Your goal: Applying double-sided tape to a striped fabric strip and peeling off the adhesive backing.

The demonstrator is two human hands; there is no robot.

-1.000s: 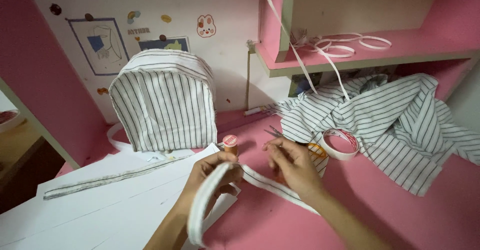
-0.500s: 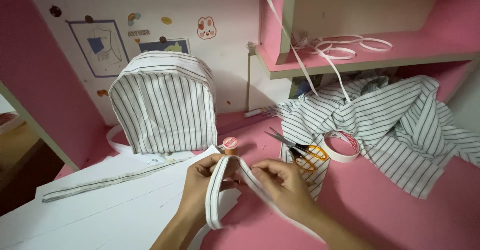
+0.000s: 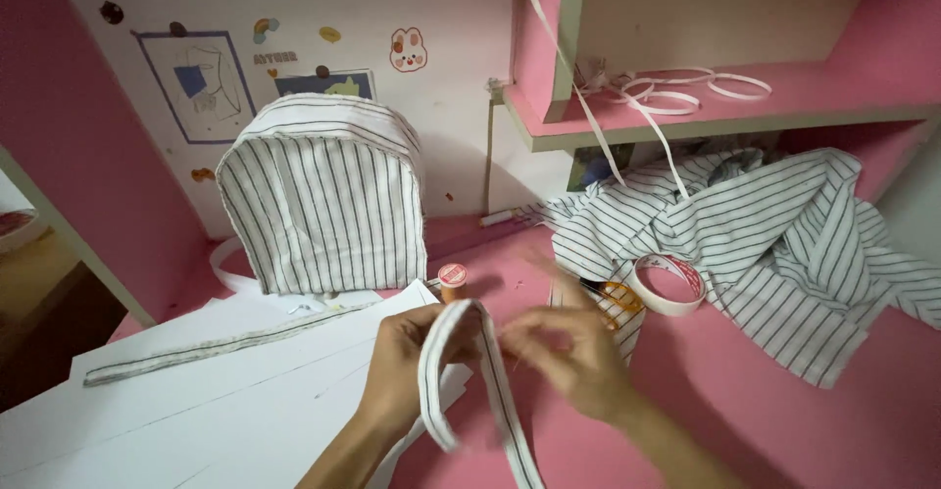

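My left hand point(image 3: 404, 369) grips a long striped fabric strap point(image 3: 443, 381), folded into a loop that stands up over the fingers. One end of the strap runs down toward the lower edge. My right hand point(image 3: 576, 357) is blurred by motion just right of the loop, its fingertips close to the strap. Whether it holds anything is unclear. Both hands hover over the pink desk point(image 3: 745, 420), at the edge of the white paper sheets point(image 3: 186, 401).
A striped fabric backpack shell point(image 3: 319, 205) stands behind. A second strap point(image 3: 221, 347) lies on the paper. An orange thread spool point(image 3: 452, 281), orange-handled scissors point(image 3: 619, 298), a tape roll point(image 3: 668, 285) and a heap of striped cloth point(image 3: 774, 234) lie nearby. White ribbon point(image 3: 676, 95) hangs off the shelf.
The strap loop has been brought upright and narrower in my left hand. My right hand has shifted along it and is now moving fast, blurred.
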